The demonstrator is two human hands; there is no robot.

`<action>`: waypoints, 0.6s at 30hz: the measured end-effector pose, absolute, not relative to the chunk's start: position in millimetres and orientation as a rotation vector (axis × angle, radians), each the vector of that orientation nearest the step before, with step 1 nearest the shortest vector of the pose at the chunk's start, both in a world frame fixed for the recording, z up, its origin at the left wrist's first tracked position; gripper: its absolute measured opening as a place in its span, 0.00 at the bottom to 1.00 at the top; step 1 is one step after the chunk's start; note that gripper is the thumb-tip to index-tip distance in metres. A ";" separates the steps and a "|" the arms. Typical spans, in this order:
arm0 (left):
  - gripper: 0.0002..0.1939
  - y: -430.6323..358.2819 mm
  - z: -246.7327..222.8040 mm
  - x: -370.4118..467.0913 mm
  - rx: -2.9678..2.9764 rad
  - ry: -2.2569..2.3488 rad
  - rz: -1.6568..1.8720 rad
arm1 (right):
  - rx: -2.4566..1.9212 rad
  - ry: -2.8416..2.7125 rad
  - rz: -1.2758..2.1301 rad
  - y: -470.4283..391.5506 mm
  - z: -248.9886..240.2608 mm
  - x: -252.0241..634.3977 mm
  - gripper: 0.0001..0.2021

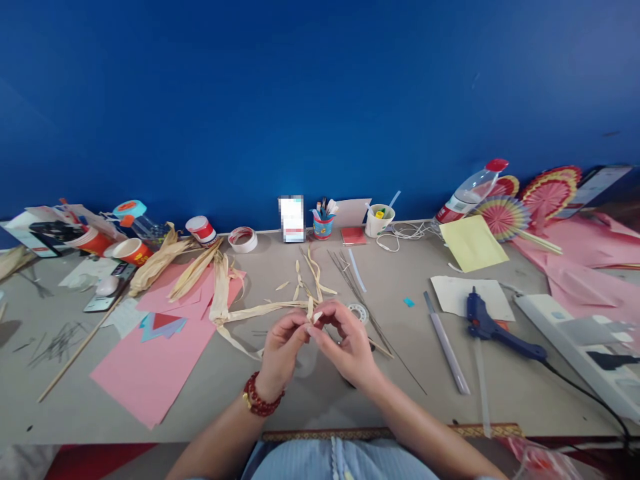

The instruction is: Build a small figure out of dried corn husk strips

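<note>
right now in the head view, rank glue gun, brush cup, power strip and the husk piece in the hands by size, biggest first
1. Power strip
2. Glue gun
3. Brush cup
Not ranked: husk piece, partly hidden, so size unsure.

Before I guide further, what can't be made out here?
Head view: pale strip, lower part; hidden by the left hand and right hand.
Head view: phone, screen text; blurred by pixelation.
Head view: white power strip, right end; cut off by the right edge.
</note>
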State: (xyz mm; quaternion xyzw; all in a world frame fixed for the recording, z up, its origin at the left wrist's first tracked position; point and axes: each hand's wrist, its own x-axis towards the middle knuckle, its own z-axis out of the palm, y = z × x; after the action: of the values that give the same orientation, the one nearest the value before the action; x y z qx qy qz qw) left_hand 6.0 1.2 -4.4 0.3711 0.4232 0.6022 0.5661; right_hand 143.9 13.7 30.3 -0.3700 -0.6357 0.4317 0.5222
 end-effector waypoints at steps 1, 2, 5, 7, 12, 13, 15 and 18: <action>0.09 1.2 -3.8 6.1 0.852 0.987 1.419 | -0.881 -1.520 1.048 13.4 28.2 144.8 0.03; 0.09 1.3 -3.2 6.2 0.839 0.982 1.420 | -0.881 -1.516 1.057 13.1 26.2 145.8 0.03; 0.08 1.9 -2.3 6.4 0.843 0.988 1.416 | -0.894 -1.506 1.044 12.5 21.7 148.2 0.03; 0.08 2.5 -2.6 6.5 0.861 0.993 1.412 | -0.890 -1.518 1.013 12.8 20.5 149.0 0.02; 0.07 2.9 -3.5 6.6 0.869 0.990 1.415 | -0.898 -1.517 0.989 14.7 19.9 149.0 0.01; 0.07 2.9 -3.3 6.7 0.873 0.988 1.409 | -0.903 -1.515 0.986 14.9 20.0 149.0 0.01; 0.07 2.8 -2.6 6.7 0.889 0.984 1.399 | -0.903 -1.519 0.972 15.3 20.2 149.1 0.01; 0.08 2.6 -3.1 6.7 0.934 0.997 1.401 | -0.883 -1.535 0.948 15.9 21.3 149.3 0.02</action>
State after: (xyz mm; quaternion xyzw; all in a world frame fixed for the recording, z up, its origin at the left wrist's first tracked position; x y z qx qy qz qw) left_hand 6.7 2.6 -3.1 0.3959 0.4228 0.5939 0.5584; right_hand 149.3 15.9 21.3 -0.3710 -0.6448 0.3984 0.5365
